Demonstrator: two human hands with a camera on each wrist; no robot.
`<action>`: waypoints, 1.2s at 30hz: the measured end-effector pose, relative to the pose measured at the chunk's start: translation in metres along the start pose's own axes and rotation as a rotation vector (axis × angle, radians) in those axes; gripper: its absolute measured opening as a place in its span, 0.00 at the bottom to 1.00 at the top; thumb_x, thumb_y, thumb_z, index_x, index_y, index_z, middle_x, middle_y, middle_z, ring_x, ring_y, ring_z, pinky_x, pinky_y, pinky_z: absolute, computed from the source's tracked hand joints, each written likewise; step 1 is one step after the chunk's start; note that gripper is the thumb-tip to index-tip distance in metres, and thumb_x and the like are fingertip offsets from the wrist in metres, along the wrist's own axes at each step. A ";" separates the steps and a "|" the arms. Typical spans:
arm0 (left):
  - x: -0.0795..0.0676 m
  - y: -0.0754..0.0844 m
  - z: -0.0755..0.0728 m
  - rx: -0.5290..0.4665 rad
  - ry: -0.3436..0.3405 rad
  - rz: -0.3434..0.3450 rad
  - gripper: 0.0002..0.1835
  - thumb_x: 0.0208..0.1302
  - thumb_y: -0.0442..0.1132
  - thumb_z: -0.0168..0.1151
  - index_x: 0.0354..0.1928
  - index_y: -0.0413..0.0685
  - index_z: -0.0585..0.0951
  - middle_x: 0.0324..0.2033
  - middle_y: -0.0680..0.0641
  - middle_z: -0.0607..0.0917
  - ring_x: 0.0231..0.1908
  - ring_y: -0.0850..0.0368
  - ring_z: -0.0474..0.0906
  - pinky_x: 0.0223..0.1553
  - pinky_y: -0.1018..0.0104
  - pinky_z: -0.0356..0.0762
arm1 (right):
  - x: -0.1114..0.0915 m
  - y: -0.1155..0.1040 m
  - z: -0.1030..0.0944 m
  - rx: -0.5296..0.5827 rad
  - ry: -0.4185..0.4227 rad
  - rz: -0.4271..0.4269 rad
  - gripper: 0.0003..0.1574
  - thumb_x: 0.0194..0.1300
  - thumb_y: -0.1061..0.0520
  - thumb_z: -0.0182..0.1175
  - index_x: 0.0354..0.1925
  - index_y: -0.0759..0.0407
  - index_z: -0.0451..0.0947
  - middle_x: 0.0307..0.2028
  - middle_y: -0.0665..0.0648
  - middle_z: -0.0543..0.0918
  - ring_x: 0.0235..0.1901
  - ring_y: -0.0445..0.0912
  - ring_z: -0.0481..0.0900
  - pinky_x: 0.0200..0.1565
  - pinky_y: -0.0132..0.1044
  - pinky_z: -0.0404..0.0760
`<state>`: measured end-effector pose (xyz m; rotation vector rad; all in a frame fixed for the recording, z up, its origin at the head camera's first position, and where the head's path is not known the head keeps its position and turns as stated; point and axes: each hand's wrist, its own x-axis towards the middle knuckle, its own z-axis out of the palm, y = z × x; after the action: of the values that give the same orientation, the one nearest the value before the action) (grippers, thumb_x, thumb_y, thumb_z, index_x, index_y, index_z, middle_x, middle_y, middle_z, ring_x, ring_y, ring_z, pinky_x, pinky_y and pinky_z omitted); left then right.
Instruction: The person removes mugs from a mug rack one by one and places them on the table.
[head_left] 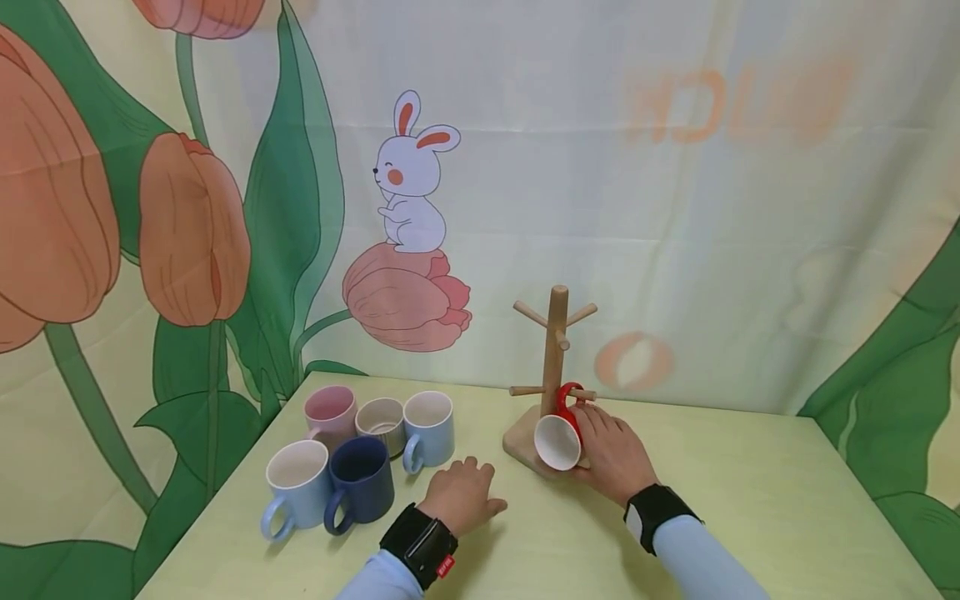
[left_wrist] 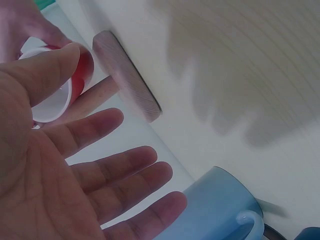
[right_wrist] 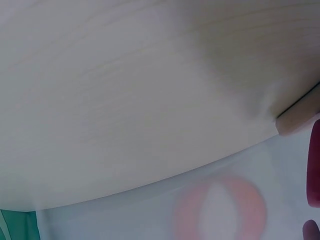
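A red mug (head_left: 557, 442) with a white inside hangs tilted, its mouth facing me, by the lower right peg of a wooden mug tree (head_left: 554, 358). My right hand (head_left: 617, 450) grips it from the right side. The mug's handle is up at the peg; whether the peg passes through it I cannot tell. My left hand (head_left: 461, 496) hovers over the table, left of the tree, fingers spread and holding nothing. The left wrist view shows its bare palm, with the red mug (left_wrist: 82, 75) behind the thumb. Only an edge of the red mug (right_wrist: 314, 170) shows in the right wrist view.
On the left stand several mugs: a pink one (head_left: 331, 410), a ribbed grey-white one (head_left: 382, 427), two light blue ones, one (head_left: 429, 429) nearest the tree and another (head_left: 298, 487) in front, and a dark blue one (head_left: 362, 479). A printed curtain (head_left: 562, 167) hangs behind the table (head_left: 750, 483).
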<state>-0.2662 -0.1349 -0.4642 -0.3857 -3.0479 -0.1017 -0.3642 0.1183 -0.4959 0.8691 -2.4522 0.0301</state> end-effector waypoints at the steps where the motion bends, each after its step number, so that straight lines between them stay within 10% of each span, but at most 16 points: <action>1: 0.000 0.000 0.000 0.000 -0.002 0.001 0.26 0.60 0.59 0.68 0.48 0.45 0.81 0.36 0.43 0.80 0.37 0.47 0.79 0.34 0.52 0.79 | 0.001 -0.001 0.000 0.011 0.012 0.000 0.66 0.37 0.36 0.82 0.65 0.64 0.64 0.59 0.64 0.76 0.59 0.57 0.74 0.55 0.54 0.77; 36: -0.006 0.010 -0.004 -0.081 -0.005 0.022 0.24 0.60 0.57 0.69 0.44 0.44 0.81 0.33 0.43 0.78 0.34 0.46 0.78 0.32 0.51 0.78 | -0.011 -0.032 -0.046 0.535 0.131 0.478 0.49 0.45 0.41 0.79 0.58 0.62 0.70 0.47 0.59 0.80 0.46 0.53 0.81 0.48 0.52 0.81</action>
<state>-0.2574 -0.1275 -0.4604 -0.4249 -3.0503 -0.2246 -0.3162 0.1079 -0.4665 0.4349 -2.4992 0.9150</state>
